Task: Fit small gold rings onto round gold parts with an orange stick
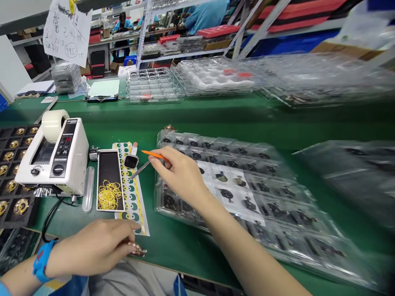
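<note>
My left hand [92, 246], a blue band at its wrist, is closed on a small shiny copper-coloured metal part [137, 249] near the table's front edge. Higher up, my right hand [177, 174] grips an orange pointed stick [154, 154] together with grey metal tweezers [140, 169]. The tweezers' tips point down-left over a white sheet with yellow die-cut stickers [142, 213]. On that sheet lies a small square black-faced object [131, 161]. Left of the sheet, a white-rimmed black tray [108, 164] holds a pile of thin yellow rings [109, 195].
A white tape dispenser [77, 152] stands at left, beside a black foam tray [27, 209] of round gold parts. Stacked clear blister trays [271, 189] of dark parts lie under and beyond my right forearm. More clear trays [212, 76] sit on the raised ledge. People work far behind.
</note>
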Demonstrator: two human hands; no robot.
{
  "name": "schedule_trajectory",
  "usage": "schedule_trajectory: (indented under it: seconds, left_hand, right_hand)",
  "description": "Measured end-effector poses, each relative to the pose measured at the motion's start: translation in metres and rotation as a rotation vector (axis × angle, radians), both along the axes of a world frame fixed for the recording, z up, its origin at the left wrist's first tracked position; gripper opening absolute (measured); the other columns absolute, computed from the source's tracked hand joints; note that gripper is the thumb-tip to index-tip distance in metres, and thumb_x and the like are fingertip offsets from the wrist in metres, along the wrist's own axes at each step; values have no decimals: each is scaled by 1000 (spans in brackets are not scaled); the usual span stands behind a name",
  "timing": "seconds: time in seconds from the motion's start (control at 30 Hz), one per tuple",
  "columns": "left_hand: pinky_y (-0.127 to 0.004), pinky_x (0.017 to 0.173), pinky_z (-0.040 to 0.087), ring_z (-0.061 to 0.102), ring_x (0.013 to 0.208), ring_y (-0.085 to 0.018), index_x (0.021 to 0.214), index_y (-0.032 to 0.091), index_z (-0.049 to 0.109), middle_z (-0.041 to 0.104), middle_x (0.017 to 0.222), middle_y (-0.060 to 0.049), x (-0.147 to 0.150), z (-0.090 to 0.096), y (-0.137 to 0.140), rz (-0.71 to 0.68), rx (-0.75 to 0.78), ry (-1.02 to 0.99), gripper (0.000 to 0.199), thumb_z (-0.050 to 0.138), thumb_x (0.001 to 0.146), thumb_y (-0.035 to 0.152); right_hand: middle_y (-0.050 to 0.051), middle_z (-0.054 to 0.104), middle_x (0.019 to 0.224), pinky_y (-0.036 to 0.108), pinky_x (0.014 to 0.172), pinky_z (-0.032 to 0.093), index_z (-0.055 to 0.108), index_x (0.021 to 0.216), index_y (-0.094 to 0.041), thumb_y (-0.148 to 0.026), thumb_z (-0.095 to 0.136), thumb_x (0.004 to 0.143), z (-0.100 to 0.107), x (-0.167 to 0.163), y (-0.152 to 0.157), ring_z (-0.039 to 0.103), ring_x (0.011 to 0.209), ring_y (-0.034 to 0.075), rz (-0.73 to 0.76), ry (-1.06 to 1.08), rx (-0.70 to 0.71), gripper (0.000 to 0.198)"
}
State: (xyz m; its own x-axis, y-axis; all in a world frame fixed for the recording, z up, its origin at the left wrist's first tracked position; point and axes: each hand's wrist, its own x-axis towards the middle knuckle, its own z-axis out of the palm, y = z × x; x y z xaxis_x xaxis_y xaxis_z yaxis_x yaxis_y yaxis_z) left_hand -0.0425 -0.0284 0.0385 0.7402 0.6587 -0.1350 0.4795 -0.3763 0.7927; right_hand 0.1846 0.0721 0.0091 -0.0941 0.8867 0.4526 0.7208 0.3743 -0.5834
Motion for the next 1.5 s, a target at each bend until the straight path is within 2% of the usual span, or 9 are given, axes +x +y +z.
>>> schedule_trajectory:
  seconds: [0.07,0.17,0.33,0.43,0.6,0.83,1.0,1.23,1.5]
  left_hand:
    - [-33,80,57,70,96,-22,89,19,57,73,103,-9,7,7,13,210,-154,-214,11,52,96,25]
    - [-26,68,57,72,77,-18,85,19,53,71,77,-1,20,3,43,522,-393,-585,20,64,88,35]
    - [-30,80,58,73,76,-18,109,17,57,73,78,-1,29,-17,75,700,-559,-891,43,78,76,32]
    - [-31,89,56,71,88,-17,115,17,60,74,90,-2,26,-23,73,711,-520,-937,40,74,78,23]
    - [-30,88,57,69,101,-20,115,19,61,72,109,-6,25,-21,63,678,-382,-909,30,65,85,19]
    - [-34,92,57,67,108,-23,114,21,61,74,107,-6,26,-21,61,635,-327,-978,25,63,90,21]
    - [-33,92,57,67,109,-23,117,24,63,74,108,-5,23,-19,62,594,-387,-991,27,62,91,20]
    - [-29,84,58,70,103,-24,121,25,65,74,110,-4,17,-16,65,655,-440,-912,34,61,88,17]
    - [-31,82,59,73,91,-23,112,20,69,77,92,-5,16,-13,70,704,-565,-915,28,65,85,22]
  right_hand:
    - [3,63,78,29,58,41,65,77,-20,-30,49,89,1,-1,-4,55,63,17,4,198,28,22]
    - [6,63,81,31,65,47,60,66,-21,-35,44,93,4,-4,-11,59,76,20,58,520,-2,34]
    - [4,60,68,31,58,49,68,77,-20,-54,38,98,4,-11,-25,58,63,18,231,712,-113,50]
    - [3,62,66,29,58,52,69,84,-20,-48,42,99,2,-18,-36,61,63,17,327,702,-24,42]
    - [1,67,74,24,61,54,68,89,-23,-21,54,95,2,-29,-50,65,68,14,319,574,50,16]
    - [3,72,78,28,61,58,68,96,-24,-13,56,92,-3,-33,-55,68,68,17,264,614,78,17]
    - [3,73,82,29,62,60,68,101,-25,-9,53,91,-4,-28,-52,70,73,18,355,551,105,24]
    - [8,74,94,31,72,61,63,114,-20,-9,42,97,-2,-16,-44,70,89,19,599,21,414,30]
    - [8,75,97,33,81,60,65,107,-17,-8,37,99,-2,-12,-41,69,95,20,615,-265,530,31]
